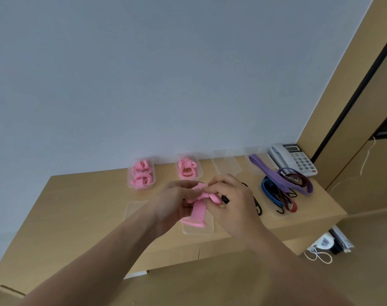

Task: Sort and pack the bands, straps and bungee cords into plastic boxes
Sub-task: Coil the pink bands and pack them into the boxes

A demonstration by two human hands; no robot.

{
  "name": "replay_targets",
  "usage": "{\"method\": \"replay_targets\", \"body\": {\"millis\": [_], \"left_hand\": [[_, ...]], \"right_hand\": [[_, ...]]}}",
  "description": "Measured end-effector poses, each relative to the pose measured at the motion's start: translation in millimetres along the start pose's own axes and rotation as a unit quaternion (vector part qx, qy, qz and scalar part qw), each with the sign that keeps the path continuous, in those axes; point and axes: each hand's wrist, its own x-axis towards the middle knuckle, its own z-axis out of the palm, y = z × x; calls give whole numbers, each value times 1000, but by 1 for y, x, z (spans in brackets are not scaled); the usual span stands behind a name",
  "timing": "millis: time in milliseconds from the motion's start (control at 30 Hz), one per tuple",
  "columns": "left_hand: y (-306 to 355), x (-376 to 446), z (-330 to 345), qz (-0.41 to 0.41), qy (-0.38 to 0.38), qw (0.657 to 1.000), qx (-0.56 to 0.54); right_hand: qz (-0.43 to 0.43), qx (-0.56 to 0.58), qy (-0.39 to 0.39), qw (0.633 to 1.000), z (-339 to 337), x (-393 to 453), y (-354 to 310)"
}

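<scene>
Both hands hold one pink band (198,212) above the wooden table (84,206). My left hand (177,206) grips its left part and my right hand (230,199) pinches its folded top; a loop of it hangs down between them. Two clear plastic boxes at the back hold rolled pink bands: the left box (141,174) and the middle box (188,169). A further clear box (226,165) stands right of them. A pile of purple, blue and red straps and bungee cords (283,186) lies at the right. A black hooked cord (257,206) shows behind my right hand.
A clear lid (134,209) lies flat left of my hands and another clear lid or box (198,229) lies under the hanging band. A white desk phone (295,159) sits at the back right corner. Cables and a plug lie on the floor (320,250) at the right.
</scene>
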Motion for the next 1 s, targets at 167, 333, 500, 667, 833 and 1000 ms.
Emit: {"method": "replay_targets", "body": {"millis": [167,333,500,667,833,1000], "left_hand": [[-9,3,2,-11,29,999,-20],[-8,4,6,12,82,996,33],[-4,5,20,55,121,984,118],[-5,7,31,41,138,981,127],[-8,2,39,29,109,976,187],[-8,3,43,10,40,999,6]], "right_hand": [[17,39,-81,996,-8,-2,0],[168,130,-84,974,-15,3,0],[249,173,-131,944,-21,12,6],[215,193,-116,950,-35,16,10],[202,227,-73,950,-39,16,17],[184,197,-47,962,-39,10,23]]}}
